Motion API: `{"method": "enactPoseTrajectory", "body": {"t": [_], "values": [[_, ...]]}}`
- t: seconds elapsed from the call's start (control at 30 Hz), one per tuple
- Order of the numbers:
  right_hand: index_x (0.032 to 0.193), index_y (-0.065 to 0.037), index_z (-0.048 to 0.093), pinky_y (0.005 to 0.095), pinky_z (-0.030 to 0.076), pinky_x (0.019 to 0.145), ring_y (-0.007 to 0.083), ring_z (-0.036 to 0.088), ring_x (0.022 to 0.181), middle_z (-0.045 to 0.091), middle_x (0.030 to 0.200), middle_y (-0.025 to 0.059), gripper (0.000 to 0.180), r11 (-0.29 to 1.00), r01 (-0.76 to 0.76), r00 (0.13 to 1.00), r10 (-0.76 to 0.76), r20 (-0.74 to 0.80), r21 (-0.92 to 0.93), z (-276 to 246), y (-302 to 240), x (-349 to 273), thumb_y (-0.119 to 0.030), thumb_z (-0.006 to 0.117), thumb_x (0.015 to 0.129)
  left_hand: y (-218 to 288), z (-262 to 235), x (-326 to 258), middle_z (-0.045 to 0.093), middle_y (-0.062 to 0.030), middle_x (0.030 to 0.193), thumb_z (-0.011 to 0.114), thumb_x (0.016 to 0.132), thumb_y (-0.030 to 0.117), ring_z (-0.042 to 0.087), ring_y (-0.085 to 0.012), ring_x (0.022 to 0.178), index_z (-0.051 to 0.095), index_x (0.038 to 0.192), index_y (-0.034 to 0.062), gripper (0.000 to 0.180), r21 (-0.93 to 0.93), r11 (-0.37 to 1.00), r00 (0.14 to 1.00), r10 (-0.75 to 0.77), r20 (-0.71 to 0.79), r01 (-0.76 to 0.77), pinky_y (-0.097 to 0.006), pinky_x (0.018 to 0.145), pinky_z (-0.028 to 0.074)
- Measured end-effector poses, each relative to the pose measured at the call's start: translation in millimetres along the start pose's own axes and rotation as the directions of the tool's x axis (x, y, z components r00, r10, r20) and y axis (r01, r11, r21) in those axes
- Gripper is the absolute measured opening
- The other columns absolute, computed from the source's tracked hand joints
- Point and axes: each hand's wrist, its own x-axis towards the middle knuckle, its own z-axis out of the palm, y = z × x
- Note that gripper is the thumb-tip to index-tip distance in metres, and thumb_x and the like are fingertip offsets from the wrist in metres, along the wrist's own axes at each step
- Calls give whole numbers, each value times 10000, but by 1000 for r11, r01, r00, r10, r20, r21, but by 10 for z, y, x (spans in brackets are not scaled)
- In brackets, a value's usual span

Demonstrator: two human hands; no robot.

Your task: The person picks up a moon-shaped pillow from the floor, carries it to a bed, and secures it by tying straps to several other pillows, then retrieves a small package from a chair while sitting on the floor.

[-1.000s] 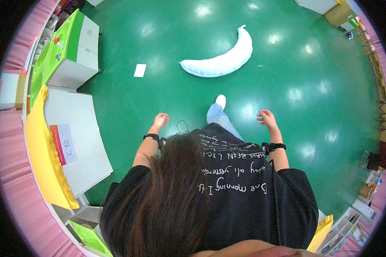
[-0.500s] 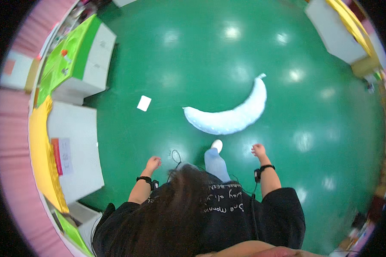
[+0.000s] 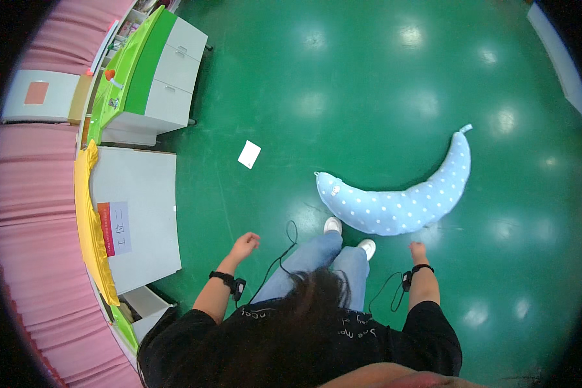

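Note:
A long crescent-shaped cushion [image 3: 401, 200], light blue with white dots, lies on the green floor [image 3: 343, 84] just ahead of my white shoes [image 3: 333, 225]. My right hand [image 3: 418, 249] hangs loosely at my side, a short way below the cushion's middle, holding nothing. My left hand [image 3: 246, 244] is out to the left of my legs, fingers loosely curled, holding nothing. Both wrists carry a black band with a thin cable. My hair and black shirt fill the bottom of the view.
A small white card [image 3: 249, 154] lies on the floor ahead to the left. A grey table [image 3: 142, 213] with a yellow edge stands at my left. Beyond it is a green-topped grey cabinet [image 3: 158, 77]. Pink curtain runs along the left wall.
The cushion has come closer and now lies right in front of my feet. My view has swung so the cabinet and table sit further up the left side. Both arms have lowered slightly.

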Motion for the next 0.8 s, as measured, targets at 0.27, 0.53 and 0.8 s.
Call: {"method": "enactPoseTrajectory", "body": {"t": [0.27,0.53,0.8], "values": [[1286,-81,353,549,276,940,293,363,1170,385,1302,104,616,374,-487,859,369,355,789,1056,-572,644,-435,539,817,-626,-61,360,594,-31,888,441,864,185,559,-140,824,528,1046,65,234,8,958,958,-287,8,287,-283,695,449],[1047,-147,523,382,346,675,220,474,915,547,1036,38,409,454,-351,936,207,286,819,1298,-459,1014,-483,536,814,-905,-33,401,609,-74,892,447,850,164,577,-160,817,529,1049,26,255,46,978,977,-207,52,205,-289,728,457],[1025,-107,541,296,372,557,193,495,692,569,840,39,254,177,-272,945,234,228,946,726,-1674,145,-117,609,780,-734,36,-233,610,-71,883,480,819,156,571,-160,809,540,1033,39,252,82,987,987,-145,72,139,-299,740,457]]}}
